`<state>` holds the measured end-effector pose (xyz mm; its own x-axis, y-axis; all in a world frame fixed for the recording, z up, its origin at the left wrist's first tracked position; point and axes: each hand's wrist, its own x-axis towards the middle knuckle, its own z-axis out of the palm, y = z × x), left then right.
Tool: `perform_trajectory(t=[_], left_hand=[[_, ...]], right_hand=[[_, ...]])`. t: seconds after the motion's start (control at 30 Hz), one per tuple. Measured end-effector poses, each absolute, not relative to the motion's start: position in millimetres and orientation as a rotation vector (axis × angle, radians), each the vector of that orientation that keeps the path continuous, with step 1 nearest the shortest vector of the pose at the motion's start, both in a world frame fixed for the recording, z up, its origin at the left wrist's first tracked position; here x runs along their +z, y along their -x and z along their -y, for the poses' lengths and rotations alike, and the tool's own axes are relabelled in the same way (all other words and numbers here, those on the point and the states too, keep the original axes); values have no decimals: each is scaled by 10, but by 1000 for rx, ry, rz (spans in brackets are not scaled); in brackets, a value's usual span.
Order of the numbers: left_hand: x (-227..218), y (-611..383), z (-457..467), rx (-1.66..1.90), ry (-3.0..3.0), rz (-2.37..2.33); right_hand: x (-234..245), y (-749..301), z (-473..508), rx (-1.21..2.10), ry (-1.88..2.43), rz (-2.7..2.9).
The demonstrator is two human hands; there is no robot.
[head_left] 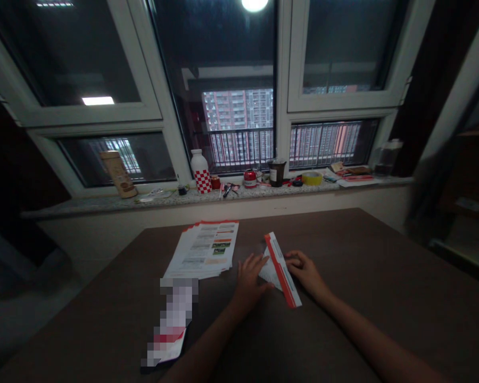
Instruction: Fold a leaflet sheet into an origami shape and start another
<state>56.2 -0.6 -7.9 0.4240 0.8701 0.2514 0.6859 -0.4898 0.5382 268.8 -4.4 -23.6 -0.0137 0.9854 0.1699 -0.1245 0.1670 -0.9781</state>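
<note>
A dark table (363,276) is bearing a leaflet stack (205,250) far left; a folded sheet (281,268) is lying centre; a blurred item (171,324) is sitting near left.

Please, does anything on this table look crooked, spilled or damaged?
Nothing looks spilled or damaged. Only the folded leaflet lies slanted between the left hand and right hand, and the leaflet stack is slightly fanned.

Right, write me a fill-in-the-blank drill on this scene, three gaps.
1. The left hand and right hand press the folded paper onto the ____.
2. The stack of leaflets lies to the paper's ____.
3. The roll of tape on the windowsill is ____.
Missing words: table; left; yellow.
</note>
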Motion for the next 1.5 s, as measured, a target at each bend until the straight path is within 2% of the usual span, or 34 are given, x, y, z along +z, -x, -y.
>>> perform_trajectory(t=[0.5, 0.77, 1.2, 1.5], left_hand=[[-51, -559, 41, 787, -2386, -1352], [-29, -571, 53, 784, -2389, -1376], [-48, -543, 31, 857, -2304, -1345], [-36, -528, 38, 904, -2245, -1334]], right_hand=[[-127, -2729, 55, 1052, 1100, 1303], [-28, -2707, 132, 1105, 1122, 1274], [-262, -2740, 16, 1100, 1010, 1312], [-192, -2774, 34, 1092, 1100, 1375]])
